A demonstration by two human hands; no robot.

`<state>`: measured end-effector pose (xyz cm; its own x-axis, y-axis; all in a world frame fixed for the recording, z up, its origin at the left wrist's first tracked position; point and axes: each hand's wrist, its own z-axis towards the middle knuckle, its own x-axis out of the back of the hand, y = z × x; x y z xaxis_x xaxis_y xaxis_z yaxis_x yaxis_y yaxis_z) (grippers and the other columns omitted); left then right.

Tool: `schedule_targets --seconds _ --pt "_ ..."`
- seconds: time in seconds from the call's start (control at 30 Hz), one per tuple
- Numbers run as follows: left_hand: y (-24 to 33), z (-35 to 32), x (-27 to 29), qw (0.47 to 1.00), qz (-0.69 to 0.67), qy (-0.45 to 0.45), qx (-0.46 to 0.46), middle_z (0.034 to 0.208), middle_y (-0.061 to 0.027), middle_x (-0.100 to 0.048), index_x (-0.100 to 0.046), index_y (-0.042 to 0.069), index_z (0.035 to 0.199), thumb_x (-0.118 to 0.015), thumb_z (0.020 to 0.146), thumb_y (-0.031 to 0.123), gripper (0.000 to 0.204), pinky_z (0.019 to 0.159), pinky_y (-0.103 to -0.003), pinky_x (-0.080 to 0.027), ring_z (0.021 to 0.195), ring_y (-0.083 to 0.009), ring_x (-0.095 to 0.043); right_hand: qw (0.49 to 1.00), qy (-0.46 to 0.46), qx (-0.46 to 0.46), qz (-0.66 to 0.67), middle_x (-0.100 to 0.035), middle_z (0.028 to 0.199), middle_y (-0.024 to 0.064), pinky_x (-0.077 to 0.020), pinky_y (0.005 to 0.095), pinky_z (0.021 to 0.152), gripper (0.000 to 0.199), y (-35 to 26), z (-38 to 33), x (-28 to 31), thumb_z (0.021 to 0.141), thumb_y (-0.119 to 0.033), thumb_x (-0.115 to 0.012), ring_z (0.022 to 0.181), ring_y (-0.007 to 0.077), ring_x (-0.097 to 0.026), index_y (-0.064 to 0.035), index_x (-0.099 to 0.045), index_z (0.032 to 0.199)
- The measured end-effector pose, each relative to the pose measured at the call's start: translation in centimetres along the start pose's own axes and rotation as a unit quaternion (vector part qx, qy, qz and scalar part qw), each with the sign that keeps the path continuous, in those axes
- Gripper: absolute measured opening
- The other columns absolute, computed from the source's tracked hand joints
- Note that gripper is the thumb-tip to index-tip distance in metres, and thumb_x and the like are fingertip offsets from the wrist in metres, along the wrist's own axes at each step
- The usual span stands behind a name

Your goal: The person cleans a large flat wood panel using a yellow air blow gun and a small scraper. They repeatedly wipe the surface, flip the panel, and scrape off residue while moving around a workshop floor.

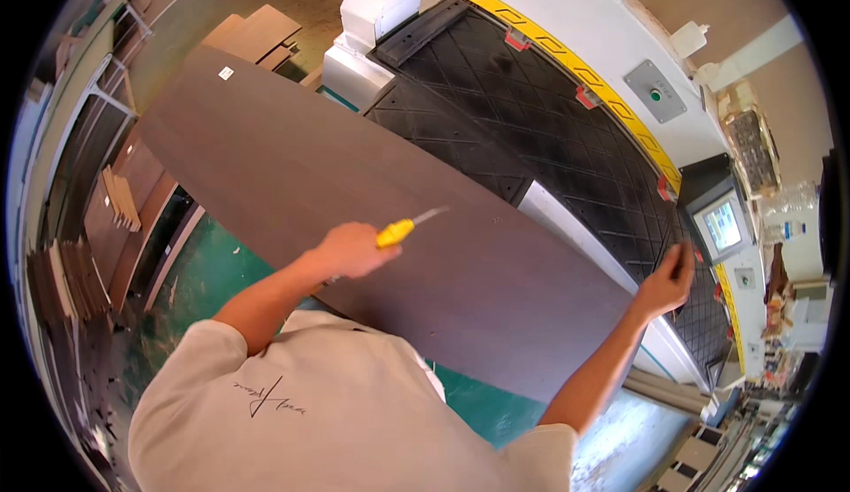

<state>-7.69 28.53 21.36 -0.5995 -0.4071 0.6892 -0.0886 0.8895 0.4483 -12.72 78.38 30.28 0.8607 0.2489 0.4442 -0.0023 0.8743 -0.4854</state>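
Overhead, the left hand [350, 250] was closed around a yellow-handled knife [407, 228], its blade pointing away over the long dark brown panel [354, 209] beneath it. Far along that panel, the right hand [666, 281] gripped its end edge, just before the black machine bed [549, 129].

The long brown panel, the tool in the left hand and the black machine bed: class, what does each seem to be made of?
Brown panel: probably laminated wood board, matte with faint grain. Tool: yellow plastic-looking handle, shiny metal-like blade. Black machine bed: likely rubber or plastic, dull with diamond ribbing.
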Motion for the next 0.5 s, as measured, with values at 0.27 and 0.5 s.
schedule_targets --seconds 0.27,0.5 --pt "10.3 8.0 -2.7 0.990 -0.069 0.084 0.085 0.082 -0.0174 -0.073 -0.073 0.006 0.093 -0.054 0.098 0.058 0.056 0.079 -0.051 -0.054 0.087 -0.0402 -0.070 0.986 0.137 0.091 -0.022 -0.075 0.127 0.0091 -0.0555 0.0372 0.097 0.033 3.7 17.2 -6.9 0.104 -0.023 -0.063 0.116 0.0258 -0.072 -0.0118 -0.071 0.135" --pt "20.7 9.8 -4.3 0.995 -0.081 0.042 -0.025 0.098 -0.0187 -0.076 -0.075 0.009 0.108 -0.051 0.099 0.059 0.056 0.084 -0.052 -0.056 0.095 -0.0414 -0.072 0.949 0.078 0.282 -0.113 -0.074 0.121 0.0124 -0.0520 0.0439 0.098 0.031 6.5 23.8 -15.3 0.100 -0.011 -0.061 0.111 0.0316 -0.070 -0.0080 -0.071 0.129"
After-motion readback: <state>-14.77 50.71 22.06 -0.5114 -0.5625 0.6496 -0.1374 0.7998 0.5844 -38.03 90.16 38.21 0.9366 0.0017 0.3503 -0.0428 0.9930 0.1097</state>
